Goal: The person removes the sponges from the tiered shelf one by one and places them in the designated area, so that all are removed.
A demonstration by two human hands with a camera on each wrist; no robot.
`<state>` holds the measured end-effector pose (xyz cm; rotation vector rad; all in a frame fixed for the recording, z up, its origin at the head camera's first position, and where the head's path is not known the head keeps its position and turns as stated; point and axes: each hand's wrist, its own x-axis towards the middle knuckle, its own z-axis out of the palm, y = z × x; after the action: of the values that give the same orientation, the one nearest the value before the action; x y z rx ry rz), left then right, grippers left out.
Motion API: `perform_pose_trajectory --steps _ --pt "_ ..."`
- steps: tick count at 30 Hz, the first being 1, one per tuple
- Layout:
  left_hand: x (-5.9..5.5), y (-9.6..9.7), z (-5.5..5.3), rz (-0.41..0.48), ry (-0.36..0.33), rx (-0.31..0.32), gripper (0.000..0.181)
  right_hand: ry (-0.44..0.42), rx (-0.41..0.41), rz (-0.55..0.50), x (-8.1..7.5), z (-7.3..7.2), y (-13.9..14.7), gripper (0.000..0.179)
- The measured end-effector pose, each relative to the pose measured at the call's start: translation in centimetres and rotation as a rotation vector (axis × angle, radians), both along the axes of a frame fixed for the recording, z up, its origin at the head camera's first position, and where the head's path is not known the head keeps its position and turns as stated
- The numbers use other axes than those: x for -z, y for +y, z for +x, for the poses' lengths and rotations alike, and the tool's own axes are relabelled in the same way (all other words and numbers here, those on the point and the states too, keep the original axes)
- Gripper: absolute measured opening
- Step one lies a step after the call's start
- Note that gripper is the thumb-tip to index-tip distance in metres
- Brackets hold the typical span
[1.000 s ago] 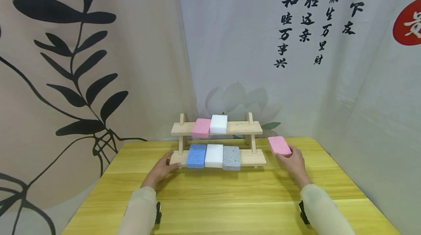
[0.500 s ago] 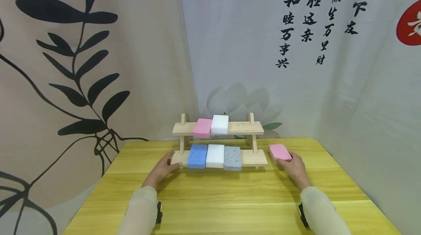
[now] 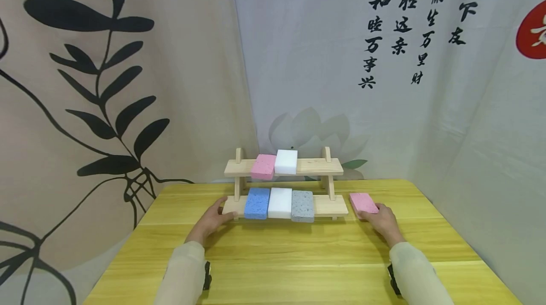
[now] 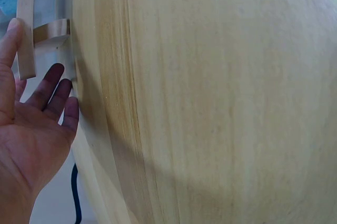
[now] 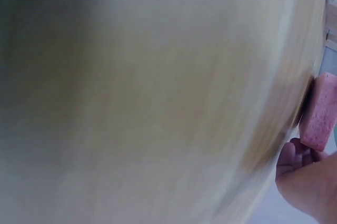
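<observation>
Pinching pink sponge [image 3: 362,203] — script [image 3: 369,64] "万事兴"

We see a wood-grained table [image 3: 298,262] bearing a two-tier wooden rack [image 3: 331,187]. On its upper board [image 3: 319,166] we find a pink block [image 3: 263,166] beside a white block [image 3: 286,161]; on its lower board [image 3: 331,206], from left to right, a blue block [image 3: 257,203], a second white block [image 3: 280,202] and a grey block [image 3: 303,206]. Whether the other pink block [image 3: 363,202] touches the tabletop, we cannot tell.

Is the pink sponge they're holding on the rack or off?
Off: the right hand holds that pink sponge beside the wooden rack.
</observation>
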<state>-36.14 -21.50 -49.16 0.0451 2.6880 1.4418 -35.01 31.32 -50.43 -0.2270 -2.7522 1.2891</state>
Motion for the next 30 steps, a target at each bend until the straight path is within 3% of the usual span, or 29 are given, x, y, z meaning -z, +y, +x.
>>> perform_pose_trajectory --steps 14,30 --pt "-0.1 0.1 -0.1 -0.008 -0.001 0.003 0.082 -0.056 -0.042 0.028 -0.3 0.2 0.2 0.085" --pt "0.4 -0.1 -0.2 -0.009 -0.003 0.001 0.083 -0.056 -0.056 -0.02 -2.6 0.3 -0.2 0.095"
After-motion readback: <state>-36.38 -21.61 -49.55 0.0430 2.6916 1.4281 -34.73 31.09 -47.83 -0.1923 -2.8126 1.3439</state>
